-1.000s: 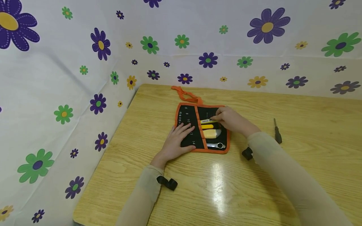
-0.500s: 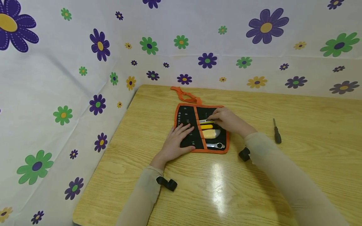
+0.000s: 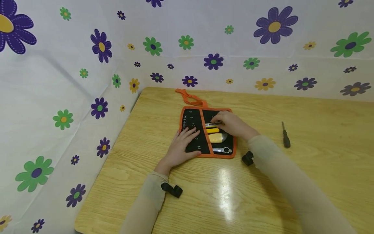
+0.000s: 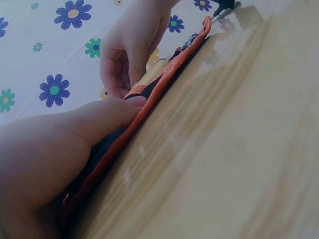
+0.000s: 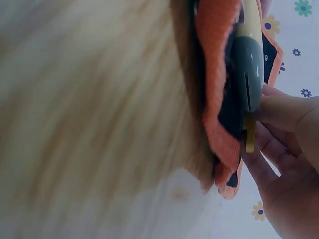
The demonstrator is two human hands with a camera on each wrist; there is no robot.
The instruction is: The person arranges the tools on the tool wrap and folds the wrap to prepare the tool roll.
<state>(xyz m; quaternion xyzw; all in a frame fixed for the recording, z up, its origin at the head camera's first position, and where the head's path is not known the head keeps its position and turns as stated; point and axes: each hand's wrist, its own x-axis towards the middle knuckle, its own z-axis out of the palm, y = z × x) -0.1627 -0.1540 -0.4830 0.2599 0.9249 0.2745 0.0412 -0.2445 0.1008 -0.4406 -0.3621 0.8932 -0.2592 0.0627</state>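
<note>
A black tool roll (image 3: 193, 130) with orange edging lies spread on the table. My left hand (image 3: 184, 143) rests on its left part, fingers spread; in the left wrist view its thumb (image 4: 114, 114) lies along the orange edge. My right hand (image 3: 229, 123) pinches a slim tool with a pale printed label (image 3: 211, 124), its left end at the pocket's orange border. Below it, the pockets hold a yellow handle (image 3: 212, 130), a thick cream handle with a grey end (image 3: 217, 138), and a wrench (image 3: 222, 150). In the right wrist view my right fingers (image 5: 279, 119) reach behind the cream handle.
A dark-handled screwdriver (image 3: 286, 138) lies on the wooden table (image 3: 321, 156) to the right. An orange strap (image 3: 191, 99) trails from the roll's far edge. A white cloth (image 3: 163, 26) printed with flowers stands behind and at the left.
My right hand has moved a little left along the labelled tool, toward the pocket border. The left hand stays in place on the tool roll.
</note>
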